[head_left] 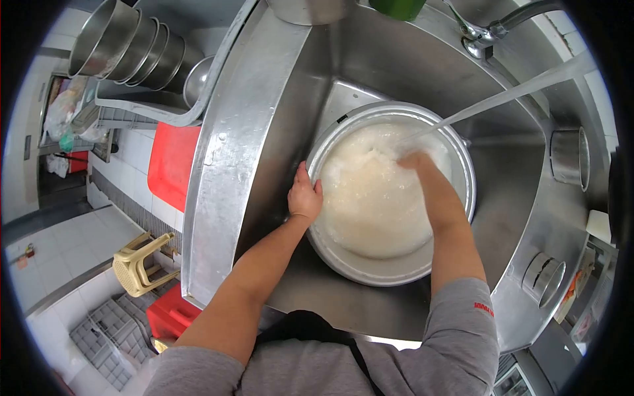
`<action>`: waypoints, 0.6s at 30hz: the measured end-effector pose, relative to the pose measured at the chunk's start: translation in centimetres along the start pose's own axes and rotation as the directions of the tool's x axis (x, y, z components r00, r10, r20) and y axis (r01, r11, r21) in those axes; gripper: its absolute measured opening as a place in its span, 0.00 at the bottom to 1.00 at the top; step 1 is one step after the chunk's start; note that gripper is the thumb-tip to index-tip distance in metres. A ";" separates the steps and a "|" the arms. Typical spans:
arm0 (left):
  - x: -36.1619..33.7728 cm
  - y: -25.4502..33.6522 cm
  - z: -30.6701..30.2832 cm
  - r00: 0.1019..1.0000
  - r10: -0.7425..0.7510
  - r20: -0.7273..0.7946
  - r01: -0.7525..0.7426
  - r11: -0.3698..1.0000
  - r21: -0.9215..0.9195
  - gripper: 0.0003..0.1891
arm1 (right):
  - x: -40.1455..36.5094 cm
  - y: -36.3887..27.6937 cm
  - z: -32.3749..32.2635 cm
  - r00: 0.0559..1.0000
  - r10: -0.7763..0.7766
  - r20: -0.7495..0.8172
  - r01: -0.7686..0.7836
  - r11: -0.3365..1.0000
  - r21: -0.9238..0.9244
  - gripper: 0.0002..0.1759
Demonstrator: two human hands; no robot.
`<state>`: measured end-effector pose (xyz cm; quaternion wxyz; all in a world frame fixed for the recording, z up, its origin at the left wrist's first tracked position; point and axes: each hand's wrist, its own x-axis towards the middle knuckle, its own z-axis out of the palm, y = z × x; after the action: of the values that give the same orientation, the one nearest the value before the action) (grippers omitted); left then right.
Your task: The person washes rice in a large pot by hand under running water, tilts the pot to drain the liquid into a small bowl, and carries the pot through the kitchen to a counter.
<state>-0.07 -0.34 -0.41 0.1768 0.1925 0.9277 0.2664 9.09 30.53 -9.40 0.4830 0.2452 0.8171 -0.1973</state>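
Left hand (pixel 305 198): clamped on my metal basin (pixel 370 272), apparently for steadiness.
Right hand (pixel 413 160): in cloudy water (pixel 376 211); grip I cannot tell.

On my feed the sink (pixel 409 66) shows smooth, softly shining metal; the basin (pixel 356 264) at centre is duller metal. I see glossy chrome on the tap (pixel 479 34), upper right, smooth plastic on the yellowish stool (pixel 134 267), lower left, and matt cloth on the grey sleeve (pixel 459 330), lower right.
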 end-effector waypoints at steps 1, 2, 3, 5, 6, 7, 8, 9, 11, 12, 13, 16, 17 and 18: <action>0.1 0.1 -0.2 1.000 -0.017 0.015 0.017 1.000 0.006 0.30 | -0.4 1.1 -0.1 0.996 -0.013 0.084 0.019 0.997 -0.073 0.38; 0.0 0.1 -0.2 0.999 -0.033 0.031 0.032 0.999 0.011 0.30 | -1.1 2.2 0.3 0.996 -0.006 0.088 0.012 0.997 -0.073 0.38; -0.2 0.2 -0.2 0.999 -0.031 0.037 0.031 1.000 0.005 0.30 | -3.2 2.8 0.6 0.992 0.040 0.122 -0.047 0.997 0.054 0.39; -0.1 0.3 -0.2 1.000 -0.020 0.006 0.020 1.000 -0.011 0.29 | -6.3 3.8 2.8 0.981 0.062 0.184 -0.137 0.892 0.430 0.41; -0.1 0.3 -0.2 1.000 -0.018 0.007 0.018 1.000 -0.018 0.29 | -7.1 4.1 5.0 0.978 0.033 0.205 -0.161 0.742 0.651 0.40; -0.2 0.2 -0.1 1.000 -0.018 0.004 0.018 1.000 -0.017 0.29 | -7.5 4.1 7.3 0.971 0.014 0.240 -0.198 0.617 0.762 0.43; -0.2 0.1 -0.1 1.000 -0.018 -0.002 0.018 1.000 -0.017 0.29 | -7.9 4.0 9.1 0.963 -0.011 0.268 -0.231 0.475 0.849 0.45; -0.1 0.2 -0.1 1.000 -0.019 -0.004 0.019 1.000 -0.022 0.29 | -9.6 3.2 10.4 0.956 0.036 0.291 -0.278 0.427 0.860 0.46; -0.2 0.2 -0.2 1.000 -0.007 -0.005 0.007 1.000 -0.025 0.29 | -10.1 2.4 11.9 0.944 0.083 0.320 -0.327 0.377 0.867 0.47; -0.3 0.0 -0.1 1.000 -0.013 0.000 0.013 1.000 -0.024 0.29 | -10.0 1.0 13.3 0.948 0.070 0.311 -0.317 0.312 0.896 0.47; -0.2 -0.1 0.0 1.000 -0.009 0.011 0.010 1.000 -0.017 0.29 | -10.2 -0.1 15.0 0.952 0.057 0.300 -0.305 0.244 0.921 0.47; -0.1 -0.2 0.1 1.000 -0.002 0.014 0.002 1.000 -0.008 0.29 | -10.0 -4.5 19.2 0.967 0.027 0.255 -0.255 0.038 0.966 0.46; -0.2 -0.2 0.1 1.000 0.006 0.006 -0.006 1.000 -0.003 0.29 | -9.7 -7.0 20.4 0.972 0.018 0.236 -0.235 -0.033 0.971 0.45; -0.2 -0.1 0.0 1.000 0.005 0.004 -0.005 1.000 -0.001 0.29 | -8.7 -9.0 20.5 0.977 0.009 0.215 -0.213 -0.104 0.971 0.45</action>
<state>0.08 -0.51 -0.47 0.1783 0.1951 0.9268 0.2669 21.57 9.96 -10.24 0.2135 0.5744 0.3446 -0.7111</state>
